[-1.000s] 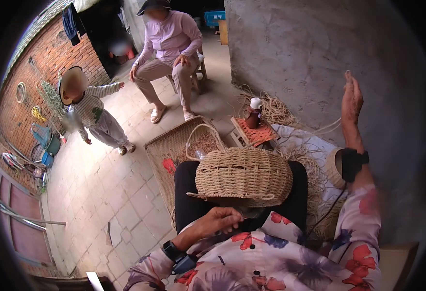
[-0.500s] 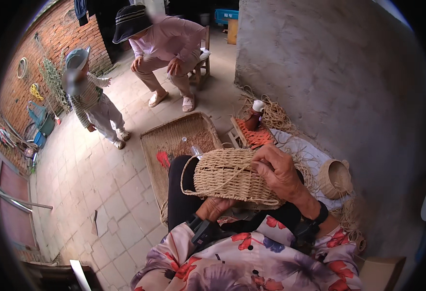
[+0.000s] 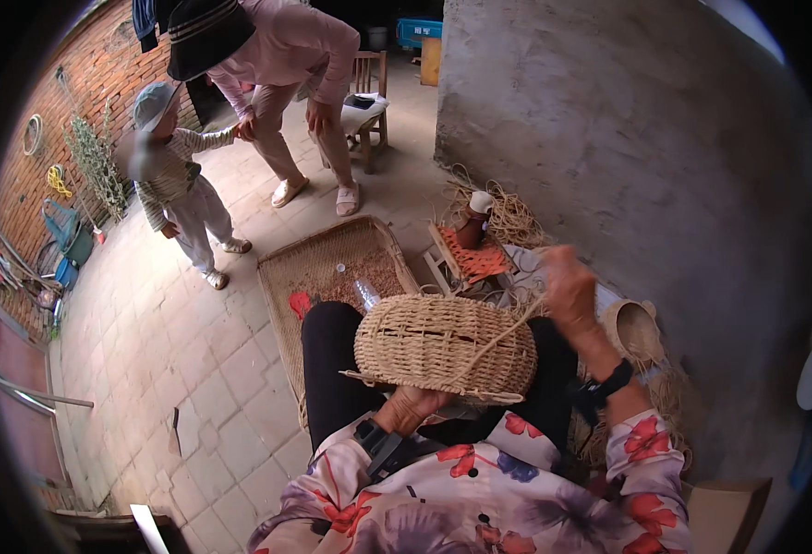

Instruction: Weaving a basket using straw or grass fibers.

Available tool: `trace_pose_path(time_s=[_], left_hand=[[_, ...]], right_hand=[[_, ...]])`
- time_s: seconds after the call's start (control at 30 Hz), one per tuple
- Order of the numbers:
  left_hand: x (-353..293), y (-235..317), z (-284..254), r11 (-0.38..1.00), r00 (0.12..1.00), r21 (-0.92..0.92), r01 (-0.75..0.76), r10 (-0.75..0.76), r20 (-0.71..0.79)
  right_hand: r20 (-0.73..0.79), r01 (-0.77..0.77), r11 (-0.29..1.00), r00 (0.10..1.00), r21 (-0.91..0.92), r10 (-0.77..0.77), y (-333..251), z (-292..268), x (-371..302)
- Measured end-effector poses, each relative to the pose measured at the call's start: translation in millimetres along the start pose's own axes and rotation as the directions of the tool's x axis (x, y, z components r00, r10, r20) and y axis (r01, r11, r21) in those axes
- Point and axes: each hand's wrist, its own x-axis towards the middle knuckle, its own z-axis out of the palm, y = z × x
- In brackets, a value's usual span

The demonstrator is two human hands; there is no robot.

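A woven straw basket (image 3: 443, 343) rests on my lap, tilted so its ribbed side faces up, with a dark slit running across it. My left hand (image 3: 417, 406) grips the basket from beneath its near edge; most of the fingers are hidden under it. A straw cord (image 3: 503, 339) rises taut from the basket's near side toward the right. At its upper end my right hand (image 3: 569, 288) is raised beside the basket, closed on the cord and somewhat blurred by motion.
Ahead lies a large shallow woven tray (image 3: 281, 263) holding reddish bits and a clear plastic bottle (image 3: 366, 294). A small orange-seated stool (image 3: 471, 258) carries a brown bottle. Loose straw and a small round basket (image 3: 634, 328) lie along the right wall. A child (image 3: 177, 185) and a stooping person (image 3: 286, 83) are ahead.
My right hand has moved off the basket's top, up and to the right, drawing the cord out. The seated person has risen from the chair and now reaches the child's hand.
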Motion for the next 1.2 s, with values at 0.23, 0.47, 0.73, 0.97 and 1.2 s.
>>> trace_pose_path(time_s=[0.23,0.47,0.73,0.97,1.2], left_hand=[[6.2,-4.6,-0.1,0.995,0.988,0.1,-0.025,0.04,-0.146],[11.7,-2.8,7.9,0.994,0.999,-0.103,0.043,-0.043,-0.005],[8.8,-1.1,18.3,1.0,1.0,-0.005,0.022,-0.022,0.001],[-27.5,6.3,43.8,0.906,0.996,0.424,0.01,0.028,-0.084],[-24.2,13.5,34.0,0.862,0.996,0.502,-0.066,0.086,-0.018]], right_hand=[[0.296,-0.501,0.724,0.865,0.474,0.405,2.4,-67.5,-6.1],[0.382,-0.295,0.712,0.923,0.637,0.04,-101.2,-33.3,-0.8],[0.5,-0.361,0.739,0.865,0.569,0.037,-95.8,-17.3,3.9],[0.552,-0.262,0.859,0.833,0.441,-0.029,-107.0,-15.3,15.5],[0.315,0.122,0.932,0.919,0.342,-0.236,-112.0,-19.2,19.1]])
